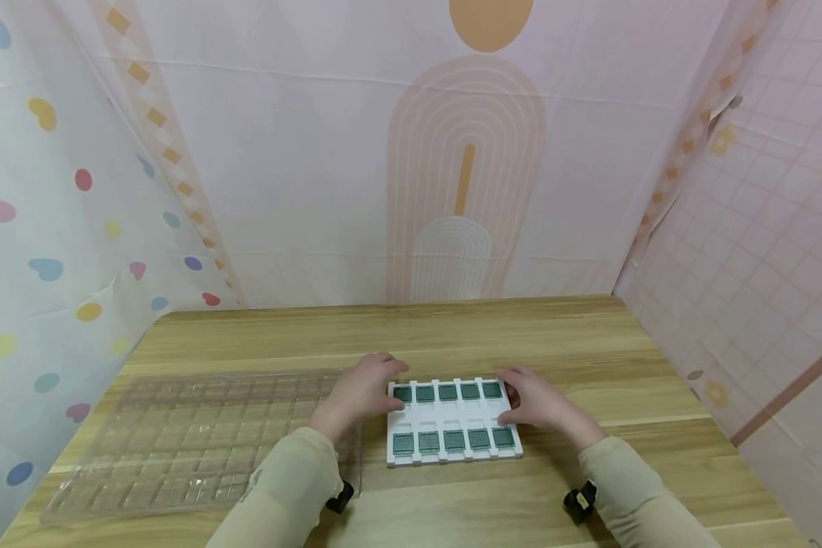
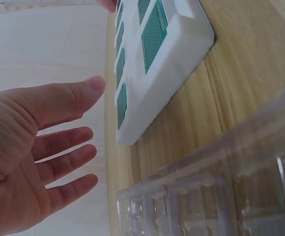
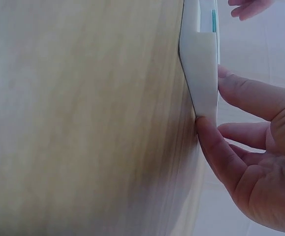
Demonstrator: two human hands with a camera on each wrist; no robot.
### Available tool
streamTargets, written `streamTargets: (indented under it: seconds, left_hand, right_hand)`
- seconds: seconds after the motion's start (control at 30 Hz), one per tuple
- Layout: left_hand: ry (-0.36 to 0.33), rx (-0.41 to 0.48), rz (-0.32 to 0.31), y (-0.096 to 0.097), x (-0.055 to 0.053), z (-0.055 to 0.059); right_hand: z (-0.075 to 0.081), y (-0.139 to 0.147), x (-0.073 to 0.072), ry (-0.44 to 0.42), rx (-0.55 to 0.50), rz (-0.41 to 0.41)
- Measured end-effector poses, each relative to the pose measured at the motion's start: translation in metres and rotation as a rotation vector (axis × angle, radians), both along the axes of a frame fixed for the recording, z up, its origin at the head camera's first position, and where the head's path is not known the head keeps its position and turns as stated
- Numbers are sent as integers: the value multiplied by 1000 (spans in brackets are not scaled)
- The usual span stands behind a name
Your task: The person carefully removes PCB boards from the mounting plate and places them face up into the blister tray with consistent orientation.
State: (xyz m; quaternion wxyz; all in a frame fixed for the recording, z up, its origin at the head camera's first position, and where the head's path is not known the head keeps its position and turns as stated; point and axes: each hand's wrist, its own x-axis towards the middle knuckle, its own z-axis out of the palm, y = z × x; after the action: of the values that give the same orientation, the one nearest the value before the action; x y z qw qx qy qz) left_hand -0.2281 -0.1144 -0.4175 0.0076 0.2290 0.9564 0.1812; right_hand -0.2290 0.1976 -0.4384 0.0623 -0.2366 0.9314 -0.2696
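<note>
A white tray (image 1: 452,412) lies on the table with two rows of green circuit boards (image 1: 454,440) in its slots. At its left end is my left hand (image 1: 364,387), fingers spread and fairly straight. In the left wrist view that hand (image 2: 39,147) has its thumb close to the tray's corner (image 2: 154,91), with a gap between them. My right hand (image 1: 544,403) pinches the tray's right end. The right wrist view shows the right hand (image 3: 260,147) with its thumb on the upper face and a finger at the lower edge of the white end (image 3: 201,69).
A large clear plastic blister tray (image 1: 178,441) with many pockets lies on the left of the wooden table (image 1: 555,327), partly under the left forearm. Patterned cloth (image 1: 301,190) hangs behind the table and along both sides.
</note>
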Motion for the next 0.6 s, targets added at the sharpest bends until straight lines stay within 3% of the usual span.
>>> streamTargets:
  seconds: [0.6]
  left_hand:
    - [9,-81,23,13,-4,-1]
  right_hand:
    - [2,-3,-1,-18,34,-21]
